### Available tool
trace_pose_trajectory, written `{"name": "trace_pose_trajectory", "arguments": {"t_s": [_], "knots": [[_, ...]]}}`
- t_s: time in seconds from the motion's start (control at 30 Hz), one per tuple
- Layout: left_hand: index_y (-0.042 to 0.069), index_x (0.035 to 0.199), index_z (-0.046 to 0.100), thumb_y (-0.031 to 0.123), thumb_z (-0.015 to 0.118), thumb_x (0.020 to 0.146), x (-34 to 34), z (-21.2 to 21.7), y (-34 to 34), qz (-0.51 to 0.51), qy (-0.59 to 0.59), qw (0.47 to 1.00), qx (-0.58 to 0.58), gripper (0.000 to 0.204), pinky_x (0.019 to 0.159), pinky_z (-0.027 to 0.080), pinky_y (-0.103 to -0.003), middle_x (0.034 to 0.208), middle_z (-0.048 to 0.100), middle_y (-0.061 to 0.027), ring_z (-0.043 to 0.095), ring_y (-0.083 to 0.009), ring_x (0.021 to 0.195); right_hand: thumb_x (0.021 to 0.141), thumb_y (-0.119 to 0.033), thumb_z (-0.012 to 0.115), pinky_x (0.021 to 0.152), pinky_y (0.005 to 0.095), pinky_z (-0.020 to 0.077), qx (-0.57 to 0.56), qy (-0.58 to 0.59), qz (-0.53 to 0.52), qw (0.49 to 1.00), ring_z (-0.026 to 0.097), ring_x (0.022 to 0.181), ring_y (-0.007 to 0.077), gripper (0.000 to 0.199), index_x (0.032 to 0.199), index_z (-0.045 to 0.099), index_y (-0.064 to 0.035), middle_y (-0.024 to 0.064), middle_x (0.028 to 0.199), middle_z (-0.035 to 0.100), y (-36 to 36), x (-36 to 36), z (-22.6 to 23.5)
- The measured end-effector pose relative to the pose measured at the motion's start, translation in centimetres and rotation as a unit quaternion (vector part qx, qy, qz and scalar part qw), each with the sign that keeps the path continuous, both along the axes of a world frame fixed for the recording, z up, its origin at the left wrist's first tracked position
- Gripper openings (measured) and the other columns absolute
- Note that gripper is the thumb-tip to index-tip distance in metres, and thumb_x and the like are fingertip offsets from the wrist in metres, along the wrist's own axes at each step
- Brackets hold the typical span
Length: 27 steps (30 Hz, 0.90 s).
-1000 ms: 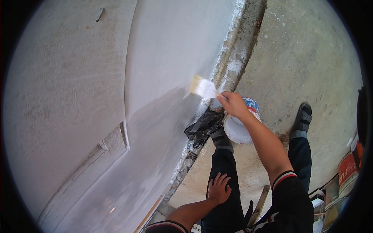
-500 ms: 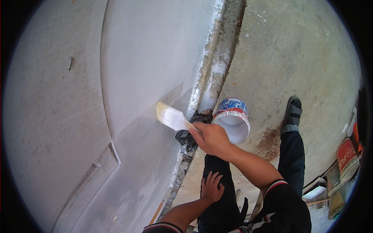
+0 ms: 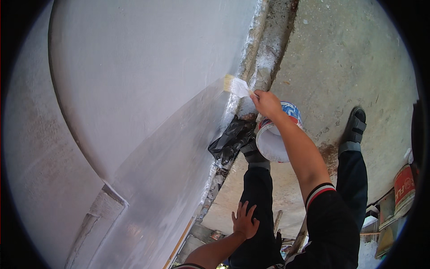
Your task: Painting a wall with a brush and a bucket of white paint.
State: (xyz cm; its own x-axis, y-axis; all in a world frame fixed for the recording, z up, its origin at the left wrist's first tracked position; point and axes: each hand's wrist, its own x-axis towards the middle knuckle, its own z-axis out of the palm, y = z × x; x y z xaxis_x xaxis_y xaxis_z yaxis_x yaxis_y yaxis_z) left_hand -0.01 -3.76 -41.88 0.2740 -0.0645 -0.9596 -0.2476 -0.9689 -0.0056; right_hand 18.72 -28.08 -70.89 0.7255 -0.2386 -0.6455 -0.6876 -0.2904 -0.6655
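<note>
My right hand [image 3: 267, 104] is closed round the handle of a wide paintbrush [image 3: 238, 88] whose ferrule is coated in white paint. Its pale bristles touch the wall [image 3: 165, 121] low down, close to the base. Fresh white covers the far part of the wall, while a darker grey band lies nearer to me. Below my right forearm stands a paint bucket [image 3: 272, 143], smeared white, blue and red outside, with a whitish inside; my arm hides part of it. My left hand [image 3: 245, 222] rests on my left leg with its fingers spread, holding nothing.
A crumpled black plastic bag [image 3: 233, 140] lies at the wall's foot beside my left shoe [image 3: 253, 154]. A rough, paint-spattered ledge [image 3: 264, 62] runs along the wall base. At the right edge stands a red bucket [image 3: 404, 186] near boards and clutter. Concrete floor [image 3: 331, 58] spreads rightward.
My right hand has carried the paintbrush away from me and to the right, down the wall toward its base. My left hand stays on my leg. The view has shifted somewhat.
</note>
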Motion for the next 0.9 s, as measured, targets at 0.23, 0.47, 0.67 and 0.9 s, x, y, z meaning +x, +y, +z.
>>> {"name": "trace_pose_trajectory", "arguments": {"t_s": [0.23,0.47,0.67,0.9], "knots": [[0.023,0.136,0.034,0.028,0.051,0.078,-0.1,-0.7,-0.8,-0.013,0.021,1.0,-0.001,0.061,0.103,0.014,-0.063,0.147,0.018,-0.0094,0.009,-0.033,0.138,0.09,-0.031,0.045,0.073,0.0492,0.0492,0.004,0.047,-0.037,0.998,0.061,0.078,0.0415,0.033,0.09,0.062,-0.0026,0.0229,0.08,0.063,2.3,0.1,0.6],[0.023,0.134,0.036,0.025,0.052,0.079,0.7,-0.6,-0.9,-0.021,0.017,1.0,0.0,0.058,0.104,0.013,-0.063,0.145,0.02,-0.0095,0.009,-0.032,0.138,0.088,-0.028,0.05,0.065,0.0501,0.0481,0.09,-0.079,-0.036,0.992,0.06,0.07,0.0412,0.027,0.085,0.062,-0.0043,0.0225,0.074,0.062,1.7,-1.4,10.1],[0.023,0.134,0.037,0.024,0.052,0.078,0.6,-0.2,0.4,-0.007,0.015,1.0,0.023,0.058,0.103,0.012,-0.064,0.146,0.021,-0.0095,0.011,-0.0329,0.138,0.087,-0.031,0.053,0.066,0.0487,0.0476,0.079,-0.097,0.047,0.991,0.061,0.075,0.0382,0.023,0.093,0.062,-0.0112,0.018,0.078,0.063,-2.0,-1.8,4.9],[0.023,0.133,0.038,0.023,0.052,0.076,0.2,-0.2,1.2,0.021,0.017,0.999,0.031,0.059,0.102,0.012,-0.064,0.146,0.021,-0.0096,0.01,-0.0354,0.138,0.089,-0.029,0.05,0.076,0.0463,0.0467,0.058,0.016,0.026,0.998,0.06,0.087,0.0377,0.025,0.099,0.06,-0.008,0.0186,0.09,0.063,-3.8,-0.1,-6.9]]}}
